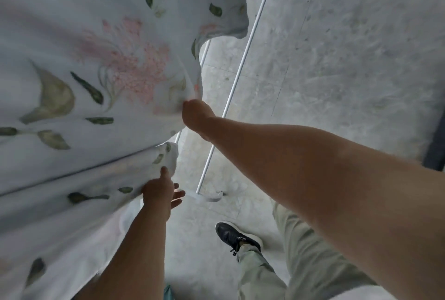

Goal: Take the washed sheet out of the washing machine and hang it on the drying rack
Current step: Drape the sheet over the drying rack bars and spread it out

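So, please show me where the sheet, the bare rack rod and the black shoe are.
sheet [96, 70], head view, on the pink flower print.
rack rod [240, 68], head view, mid-length of the white rod.
shoe [231, 232], head view, on its upper.

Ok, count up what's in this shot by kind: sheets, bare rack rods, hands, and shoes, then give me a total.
Floral sheet: 1
Bare white rack rods: 2, a long one and a shorter one partly under the cloth
Hands on the sheet: 2, left hand and right hand
Dark shoe: 1
Total: 6
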